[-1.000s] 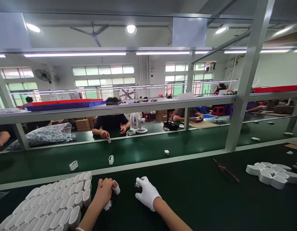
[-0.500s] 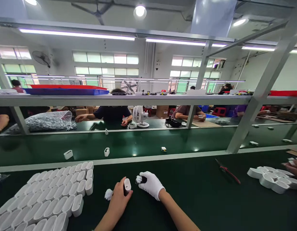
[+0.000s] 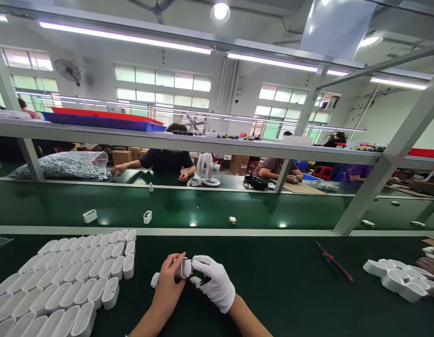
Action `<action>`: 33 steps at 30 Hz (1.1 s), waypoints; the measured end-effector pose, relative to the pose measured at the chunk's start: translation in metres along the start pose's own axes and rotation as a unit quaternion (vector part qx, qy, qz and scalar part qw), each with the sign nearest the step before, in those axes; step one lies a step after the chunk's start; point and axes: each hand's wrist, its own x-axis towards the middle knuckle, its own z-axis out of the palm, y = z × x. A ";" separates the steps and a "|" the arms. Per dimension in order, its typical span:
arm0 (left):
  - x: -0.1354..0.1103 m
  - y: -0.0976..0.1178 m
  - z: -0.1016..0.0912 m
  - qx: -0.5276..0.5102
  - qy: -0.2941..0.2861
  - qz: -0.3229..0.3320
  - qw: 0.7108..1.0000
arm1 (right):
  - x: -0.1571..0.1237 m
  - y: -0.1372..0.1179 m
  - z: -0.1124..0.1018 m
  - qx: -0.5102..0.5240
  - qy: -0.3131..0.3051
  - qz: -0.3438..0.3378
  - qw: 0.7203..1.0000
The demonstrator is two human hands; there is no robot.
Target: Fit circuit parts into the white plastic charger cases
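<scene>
My bare left hand (image 3: 168, 284) grips a white oval plastic shell (image 3: 185, 268) upright over the green bench. My right hand (image 3: 213, 283), in a white glove, pinches a small dark part (image 3: 200, 280) and holds it right against the shell's open end. A second white piece (image 3: 155, 280) pokes out at the left of my left hand. Rows of the same white shells (image 3: 69, 285) lie packed together at my left.
A green conveyor belt (image 3: 188, 208) runs across in front, carrying single white shells (image 3: 89, 216). Red-handled pliers (image 3: 334, 267) lie to the right, beside another cluster of shells (image 3: 399, 278) under someone else's hand (image 3: 429, 266). People sit opposite behind a shelf rail (image 3: 202, 145).
My hands have come together: the gloved right hand brought the dark part up against the shell in my left hand. The view tilted slightly, and shells on the belt drifted left.
</scene>
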 end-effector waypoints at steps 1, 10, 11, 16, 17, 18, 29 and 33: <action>0.000 0.000 0.000 -0.008 0.000 0.001 1.000 | 0.000 0.002 0.001 -0.015 -0.006 0.002 1.000; 0.000 -0.005 0.003 -0.038 0.025 0.023 0.999 | -0.004 0.006 0.006 -0.088 -0.012 -0.030 0.996; 0.001 -0.008 0.003 -0.041 0.028 0.026 0.998 | -0.004 0.007 0.007 -0.085 -0.005 -0.040 0.996; 0.007 -0.025 0.007 -0.038 0.012 0.058 0.997 | -0.006 0.011 0.011 -0.110 0.031 -0.097 0.989; 0.007 -0.026 0.007 -0.036 0.011 0.062 0.997 | -0.006 0.012 0.011 -0.124 0.033 -0.104 0.986; 0.006 -0.026 0.008 -0.036 0.014 0.063 0.997 | -0.007 0.013 0.011 -0.137 0.032 -0.107 0.984; 0.003 -0.018 0.007 -0.063 0.030 0.064 0.996 | -0.004 0.005 0.009 -0.098 0.021 -0.079 0.992; 0.003 -0.017 0.008 -0.066 0.017 0.069 0.995 | -0.001 0.002 0.008 -0.089 0.003 -0.064 0.994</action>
